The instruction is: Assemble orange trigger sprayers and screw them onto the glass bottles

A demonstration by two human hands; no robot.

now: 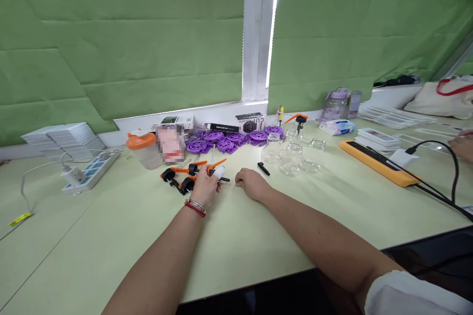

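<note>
Part w/ orange lever — gripped in L hand; R hand curled — can't tell if holding.

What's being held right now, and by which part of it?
The left hand holds an orange-and-black piece; the hand hides exactly where. Whether the right hand holds anything cannot be told.

Around the wrist of the left hand I can see a slim silver-coloured bangle with a red band sitting right beside it, and what looks like a smooth white covering on the thumb. On the other side, a loose white sleeve stops near the elbow, leaving the forearm and right hand bare.
</note>
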